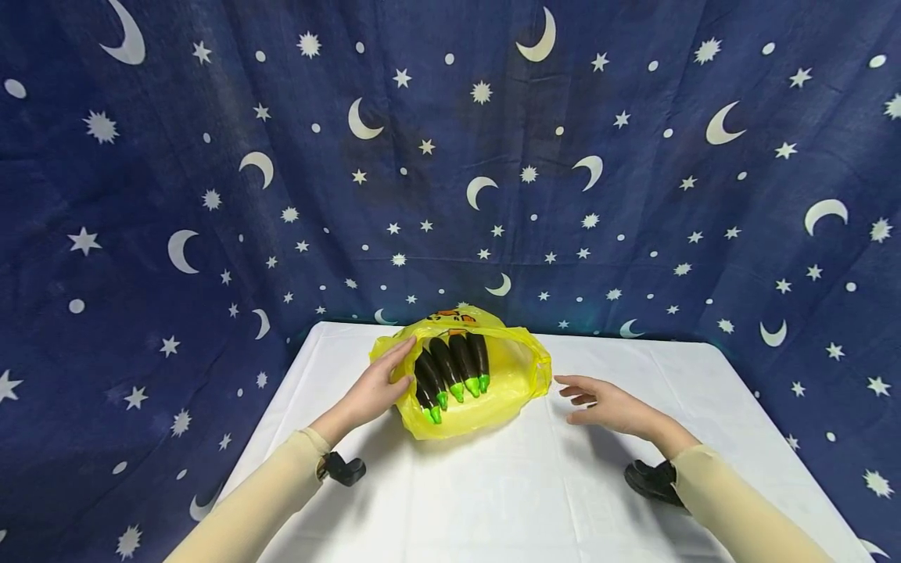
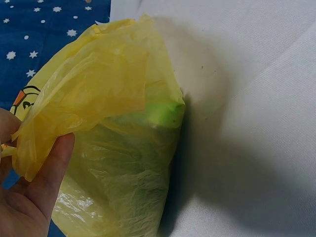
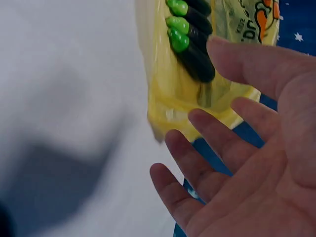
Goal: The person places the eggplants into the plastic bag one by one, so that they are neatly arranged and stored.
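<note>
A yellow plastic bag (image 1: 510, 367) lies on the table with its mouth spread toward me. Inside are several dark eggplants (image 1: 461, 363) with bright green stem ends, side by side; in the right wrist view some eggplants (image 3: 195, 54) show too. At the bag's left side, my left hand (image 1: 373, 391) holds the rim. The left wrist view has the yellow film (image 2: 98, 89) between that thumb and the fingers, partly hiding the fingers. Just right of the bag, my right hand (image 1: 608, 407) is apart from it, its fingers (image 3: 190, 160) spread and relaxed, holding nothing.
A white cloth covers the table (image 1: 493, 500). Behind it hangs a dark blue curtain (image 1: 450, 195) with moons and stars. Black straps with small devices sit at both wrists, one device (image 1: 345, 469) at the left and another (image 1: 651, 481) at the right.
</note>
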`<state>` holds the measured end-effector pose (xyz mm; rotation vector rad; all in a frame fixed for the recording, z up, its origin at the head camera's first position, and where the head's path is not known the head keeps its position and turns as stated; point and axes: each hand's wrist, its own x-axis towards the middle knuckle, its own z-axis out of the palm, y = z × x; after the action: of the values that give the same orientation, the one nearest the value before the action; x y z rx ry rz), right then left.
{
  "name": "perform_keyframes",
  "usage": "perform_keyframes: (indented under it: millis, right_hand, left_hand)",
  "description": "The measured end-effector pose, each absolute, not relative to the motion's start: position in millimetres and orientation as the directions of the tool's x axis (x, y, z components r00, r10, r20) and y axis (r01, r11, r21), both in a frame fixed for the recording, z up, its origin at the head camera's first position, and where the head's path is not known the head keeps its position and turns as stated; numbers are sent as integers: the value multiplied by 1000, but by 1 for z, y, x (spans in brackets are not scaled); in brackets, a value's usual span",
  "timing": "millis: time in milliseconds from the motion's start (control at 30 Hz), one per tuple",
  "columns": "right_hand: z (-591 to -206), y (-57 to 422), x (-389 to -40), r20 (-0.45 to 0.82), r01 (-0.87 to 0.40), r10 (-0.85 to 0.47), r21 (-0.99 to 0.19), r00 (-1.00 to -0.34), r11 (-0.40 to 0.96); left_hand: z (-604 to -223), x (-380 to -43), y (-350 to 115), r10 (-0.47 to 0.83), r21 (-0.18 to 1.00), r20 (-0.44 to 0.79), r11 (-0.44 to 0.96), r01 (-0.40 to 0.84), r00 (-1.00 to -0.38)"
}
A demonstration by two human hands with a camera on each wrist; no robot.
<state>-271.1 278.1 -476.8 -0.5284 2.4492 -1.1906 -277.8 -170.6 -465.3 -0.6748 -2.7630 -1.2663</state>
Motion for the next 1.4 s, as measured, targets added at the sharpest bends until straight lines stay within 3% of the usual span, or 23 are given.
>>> perform_keyframes:
  millis: [400, 933, 1400]
  right_hand:
    - [-476, 319, -243, -146, -201, -486, -781, -862, 591]
    - [-491, 360, -216, -282, -134, -500, -754, -819, 643]
    - [-499, 389, -199, -284, -157, -467, -694, -837, 703]
  left_hand:
    - [-466, -277, -171, 377, 710, 199, 580, 398, -905]
    - [-468, -275, -172, 382, 717, 199, 571, 400, -903]
    - [-466, -275, -169, 390, 710, 204, 573, 409, -898]
